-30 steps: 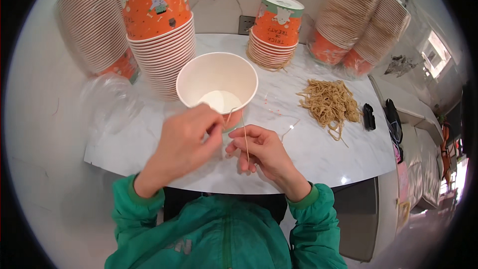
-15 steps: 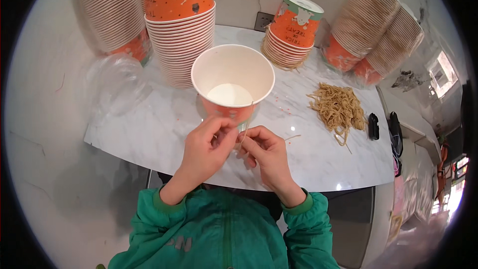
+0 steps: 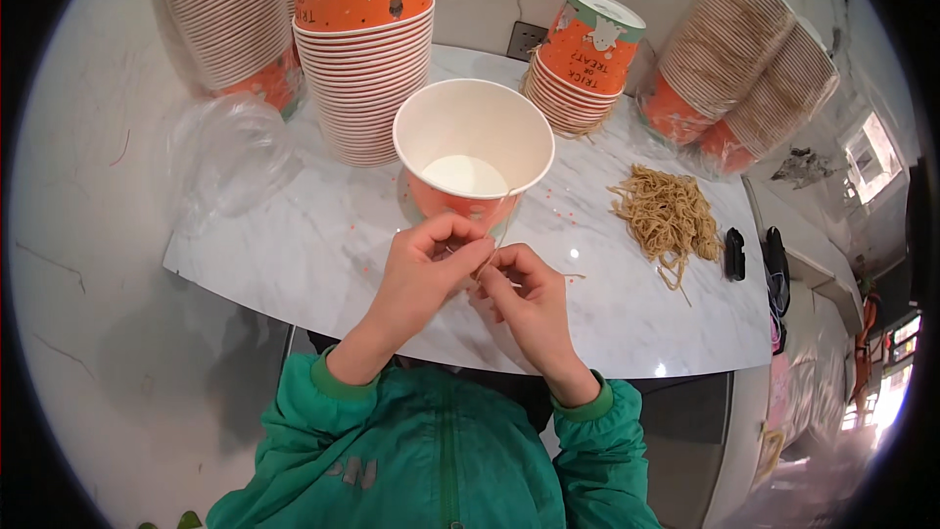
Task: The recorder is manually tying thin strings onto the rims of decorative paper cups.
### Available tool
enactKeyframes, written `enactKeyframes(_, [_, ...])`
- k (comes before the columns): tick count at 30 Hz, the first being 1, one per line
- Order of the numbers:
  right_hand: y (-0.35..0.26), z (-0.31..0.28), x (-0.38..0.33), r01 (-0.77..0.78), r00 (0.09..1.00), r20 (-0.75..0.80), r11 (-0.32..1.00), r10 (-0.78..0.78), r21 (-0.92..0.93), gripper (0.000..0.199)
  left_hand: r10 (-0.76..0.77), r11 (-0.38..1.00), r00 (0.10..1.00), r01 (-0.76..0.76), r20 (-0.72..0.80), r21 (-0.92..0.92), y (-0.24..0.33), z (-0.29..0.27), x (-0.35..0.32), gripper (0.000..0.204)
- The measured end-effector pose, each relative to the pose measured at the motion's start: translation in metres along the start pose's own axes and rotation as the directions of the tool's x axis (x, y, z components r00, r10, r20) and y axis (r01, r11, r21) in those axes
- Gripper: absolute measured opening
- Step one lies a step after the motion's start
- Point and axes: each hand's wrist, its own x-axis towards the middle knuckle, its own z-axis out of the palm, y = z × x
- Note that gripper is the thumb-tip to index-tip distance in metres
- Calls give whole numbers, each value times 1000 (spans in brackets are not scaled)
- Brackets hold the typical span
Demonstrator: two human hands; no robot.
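A paper bucket (image 3: 475,132), white inside and orange outside, stands upright on the marble-patterned table in front of my hands. A thin strand of tan twine (image 3: 505,219) runs from near its rim down to my fingers. My left hand (image 3: 431,264) is closed, thumb and fingertips pinching the twine just in front of the bucket. Close beside it, my right hand (image 3: 527,302) is closed too, with thumb and forefinger pinched on the same twine. Fingers hide the exact crossing of the strand. A loose twine end sticks out beyond the right hand's knuckles.
A tall stack of orange buckets (image 3: 362,88) stands behind left. Upturned buckets (image 3: 585,64) sit behind right, near plastic-wrapped stacks (image 3: 729,39). A twine heap (image 3: 666,211) and a small black object (image 3: 734,253) lie right. Clear plastic (image 3: 230,162) lies left.
The bucket sits slightly farther right and away from me. Both hands have shifted a little rightward, still pinching the twine. The whole view has also shifted slightly.
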Motion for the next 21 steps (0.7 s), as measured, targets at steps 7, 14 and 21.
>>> enactKeyframes(7, [3,-2,3,261,958,-24,900,-287,-349,7,214,966,976,-207,-31,155,-12,1,-14,8])
enactKeyframes(14, [-6,-9,-4,293,930,-161,930,-331,-223,5,-153,929,988,146,5,-341,-4,-11,-12,8])
enactKeyframes(21, [2,-2,-16,244,946,-205,968,-249,-50,11,-186,751,976,218,116,-624,-6,-2,-12,5])
